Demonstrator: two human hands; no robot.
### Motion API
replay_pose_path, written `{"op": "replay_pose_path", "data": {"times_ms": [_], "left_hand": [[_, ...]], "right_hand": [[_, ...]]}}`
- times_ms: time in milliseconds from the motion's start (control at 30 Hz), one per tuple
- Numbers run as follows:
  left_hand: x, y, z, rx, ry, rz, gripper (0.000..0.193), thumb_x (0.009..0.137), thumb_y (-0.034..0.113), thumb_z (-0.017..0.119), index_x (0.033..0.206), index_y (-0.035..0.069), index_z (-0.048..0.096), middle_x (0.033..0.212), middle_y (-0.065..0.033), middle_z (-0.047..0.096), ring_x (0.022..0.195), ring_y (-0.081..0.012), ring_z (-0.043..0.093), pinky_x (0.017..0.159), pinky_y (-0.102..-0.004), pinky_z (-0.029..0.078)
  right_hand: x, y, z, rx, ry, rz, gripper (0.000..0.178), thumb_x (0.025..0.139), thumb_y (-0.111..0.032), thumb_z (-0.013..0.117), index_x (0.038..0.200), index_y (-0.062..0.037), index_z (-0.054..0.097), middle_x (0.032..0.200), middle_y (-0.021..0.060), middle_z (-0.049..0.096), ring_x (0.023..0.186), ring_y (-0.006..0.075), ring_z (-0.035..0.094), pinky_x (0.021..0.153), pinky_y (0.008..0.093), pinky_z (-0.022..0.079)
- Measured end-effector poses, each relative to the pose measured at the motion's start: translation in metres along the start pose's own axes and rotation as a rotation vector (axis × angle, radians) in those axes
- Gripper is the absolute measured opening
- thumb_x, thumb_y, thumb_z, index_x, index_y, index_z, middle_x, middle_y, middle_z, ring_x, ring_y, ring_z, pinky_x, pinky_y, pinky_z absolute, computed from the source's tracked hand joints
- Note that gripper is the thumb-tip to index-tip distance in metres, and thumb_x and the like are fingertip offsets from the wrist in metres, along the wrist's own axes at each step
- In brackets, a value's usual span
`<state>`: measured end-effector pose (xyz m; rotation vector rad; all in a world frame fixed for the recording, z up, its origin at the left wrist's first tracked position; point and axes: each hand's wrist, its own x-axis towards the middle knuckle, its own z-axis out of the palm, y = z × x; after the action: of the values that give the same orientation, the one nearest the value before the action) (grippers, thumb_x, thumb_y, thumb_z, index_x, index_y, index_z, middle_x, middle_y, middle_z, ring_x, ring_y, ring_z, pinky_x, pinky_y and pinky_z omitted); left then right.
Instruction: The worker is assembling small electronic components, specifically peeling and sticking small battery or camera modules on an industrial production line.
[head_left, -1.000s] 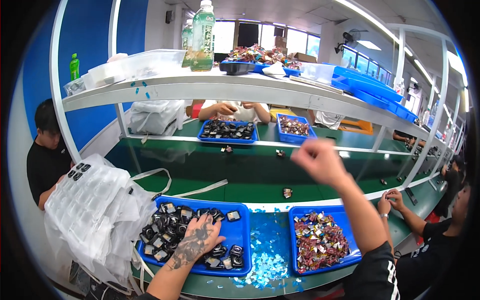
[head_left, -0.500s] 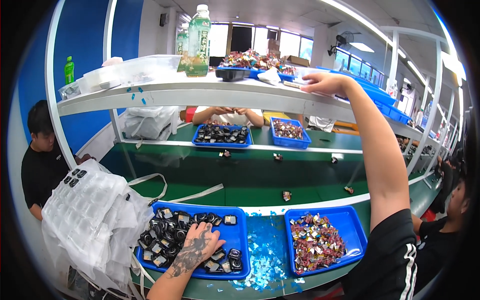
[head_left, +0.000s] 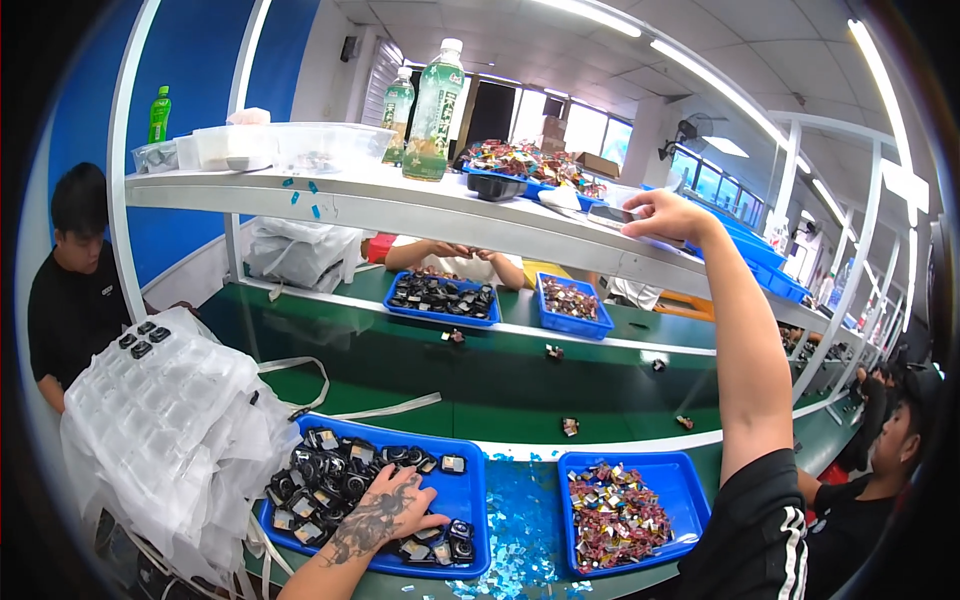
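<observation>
My left hand [head_left: 400, 507], tattooed on its back, lies with spread fingers over black camera-like modules [head_left: 325, 478] in a blue tray [head_left: 470, 500]. No module is visibly gripped; the undersides of its fingers are hidden. My right arm reaches up to the white shelf, where my right hand [head_left: 668, 217] pinches the end of a flat phone [head_left: 608, 214] between thumb and fingers. Right of the modules, a second blue tray [head_left: 690, 497] contains a heap of small reddish and silver flexible-circuit parts [head_left: 617, 518].
Blue film scraps [head_left: 520, 520] litter the bench between the trays. Stacked clear plastic trays [head_left: 170, 420] stand at left. The shelf [head_left: 330, 193] carries bottles [head_left: 435, 115] and a heaped tray [head_left: 530, 165]. Co-workers sit left, right and opposite, across the green belt [head_left: 480, 375].
My view has shifted and tilted. My right hand has gone from resting flat over the phone to pinching its end. My left hand stays on the black modules.
</observation>
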<state>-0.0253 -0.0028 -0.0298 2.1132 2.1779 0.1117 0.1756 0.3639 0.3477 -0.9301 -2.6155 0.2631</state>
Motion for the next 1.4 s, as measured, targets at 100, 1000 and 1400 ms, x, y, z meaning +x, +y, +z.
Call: {"op": "replay_pose_path", "data": {"times_ms": [100, 1000, 1400], "left_hand": [[-0.001, 0.001, 0.002, 0.015, 0.016, -0.010, 0.064, 0.090, 0.064, 0.048, 0.115, 0.007, 0.065, 0.126, -0.0181, 0.059, 0.133, -0.0305, 0.041, 0.113, -0.0509, 0.026], [-0.005, -0.001, 0.005, 0.073, 0.134, 0.064, 0.053, 0.087, 0.055, 0.060, 0.097, 0.004, 0.069, 0.107, -0.0126, 0.065, 0.118, -0.0275, 0.053, 0.110, -0.0511, 0.030], [0.005, 0.005, -0.015, 0.113, 0.376, 0.141, 0.029, 0.082, 0.036, 0.070, 0.089, 0.008, 0.069, 0.091, -0.0101, 0.065, 0.095, -0.0258, 0.059, 0.095, -0.0445, 0.040]], "right_hand": [[-0.018, -0.022, -0.011, -0.224, 0.086, -0.077, 0.080, 0.062, -0.039, 0.086, 0.128, -0.0033, 0.058, 0.126, 0.0252, 0.059, 0.116, 0.0318, 0.058, 0.100, 0.0367, 0.043], [-0.025, -0.011, -0.003, 0.012, 0.151, -0.160, 0.075, 0.067, -0.029, 0.086, 0.130, -0.0015, 0.056, 0.120, 0.0183, 0.061, 0.103, 0.0237, 0.063, 0.090, 0.0331, 0.050], [-0.006, 0.015, 0.008, 0.017, 0.288, -0.296, 0.045, 0.084, -0.015, 0.074, 0.125, -0.0007, 0.059, 0.107, 0.0091, 0.066, 0.102, 0.0152, 0.060, 0.090, 0.0302, 0.047]]}}
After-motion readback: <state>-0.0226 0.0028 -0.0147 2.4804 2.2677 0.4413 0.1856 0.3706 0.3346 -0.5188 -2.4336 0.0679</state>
